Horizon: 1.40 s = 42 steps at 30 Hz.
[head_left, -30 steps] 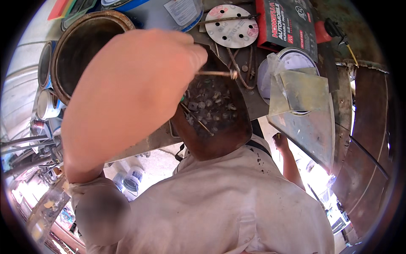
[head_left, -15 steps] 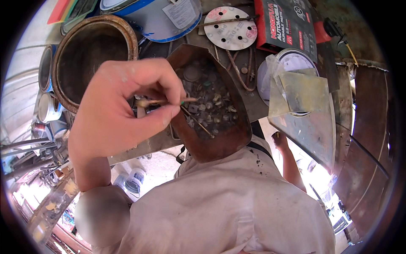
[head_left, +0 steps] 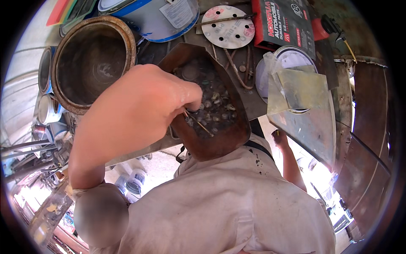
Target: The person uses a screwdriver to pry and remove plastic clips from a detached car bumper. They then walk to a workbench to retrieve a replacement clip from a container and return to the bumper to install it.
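My left hand point(head_left: 156, 99) reaches over the rusty brown metal tray point(head_left: 209, 146), back of the hand uppermost. Its fingers are drawn together and bent down into the tray; their tips, and anything between them, are hidden behind the hand. Small mixed hardware point(head_left: 218, 103), such as caps, clips and fasteners, covers the tray's bottom. Just below the fingers a thin rod point(head_left: 203, 127) lies slanted in the tray. My right hand point(head_left: 278, 139) hangs low beyond the table's edge, curled closed, with a small dark and yellowish bit showing at it.
A rusty open drum point(head_left: 131, 46) stands left of the tray, a blue-and-white bucket point(head_left: 175, 31) behind it. A perforated sanding disc point(head_left: 228, 36) lies under a rod. At right are a red-black box point(head_left: 285, 25) and an open paint can point(head_left: 264, 70) with sandpaper sheets point(head_left: 302, 89) on top.
My left hand has moved right and turned over, its fingers going down into the tray. The thin brownish stick it pinched is now out of sight. My right hand stays put.
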Available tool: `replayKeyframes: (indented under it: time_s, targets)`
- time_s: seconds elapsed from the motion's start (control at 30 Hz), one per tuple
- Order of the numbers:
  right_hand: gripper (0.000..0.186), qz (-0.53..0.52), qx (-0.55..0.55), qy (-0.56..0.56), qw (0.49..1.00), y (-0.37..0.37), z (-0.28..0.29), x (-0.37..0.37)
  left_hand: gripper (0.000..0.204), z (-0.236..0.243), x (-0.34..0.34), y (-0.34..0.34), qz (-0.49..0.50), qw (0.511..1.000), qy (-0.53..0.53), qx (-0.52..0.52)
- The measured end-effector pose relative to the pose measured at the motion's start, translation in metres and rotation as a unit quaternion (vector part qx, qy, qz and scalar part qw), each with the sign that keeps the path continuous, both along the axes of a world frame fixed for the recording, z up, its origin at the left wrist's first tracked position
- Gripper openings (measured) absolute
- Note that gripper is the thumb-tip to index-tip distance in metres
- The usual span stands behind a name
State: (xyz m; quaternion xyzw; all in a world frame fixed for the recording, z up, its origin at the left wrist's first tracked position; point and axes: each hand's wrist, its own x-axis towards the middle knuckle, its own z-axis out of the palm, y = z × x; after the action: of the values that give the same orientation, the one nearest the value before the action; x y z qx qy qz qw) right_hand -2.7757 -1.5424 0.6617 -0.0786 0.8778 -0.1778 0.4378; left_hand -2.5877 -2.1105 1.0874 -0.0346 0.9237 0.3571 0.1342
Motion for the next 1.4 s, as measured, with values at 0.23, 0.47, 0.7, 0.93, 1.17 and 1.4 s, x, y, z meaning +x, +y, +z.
replayKeyframes:
  time_s: [0.23,0.47,0.7,0.93,1.17,1.4]
  targets:
    - [0.021,-0.017,0.03,-0.016,0.999,0.003,0.0,0.007,0.012,-0.018,0.001,0.003,-0.03,0.99,0.048,-0.129]
    - [0.021,-0.03,0.025,-0.026,0.999,0.002,0.008,0.007,0.013,-0.025,-0.003,-0.003,-0.109,0.962,0.102,-0.227]
    - [0.018,-0.026,0.031,-0.026,0.999,0.011,0.0,0.006,0.009,-0.019,-0.015,0.002,-0.048,0.941,0.136,-0.306]
    - [0.022,-0.057,0.042,-0.044,0.996,-0.008,0.014,0.008,0.012,-0.025,-0.007,-0.002,-0.035,0.989,0.096,-0.102]
    - [0.02,-0.031,0.017,-0.037,0.999,0.001,0.005,0.004,0.023,-0.034,-0.015,-0.001,-0.086,0.978,0.042,-0.183]
    - [0.02,-0.045,0.025,-0.03,0.998,-0.003,0.012,0.002,0.019,-0.015,-0.014,-0.005,-0.092,0.961,0.067,-0.253]
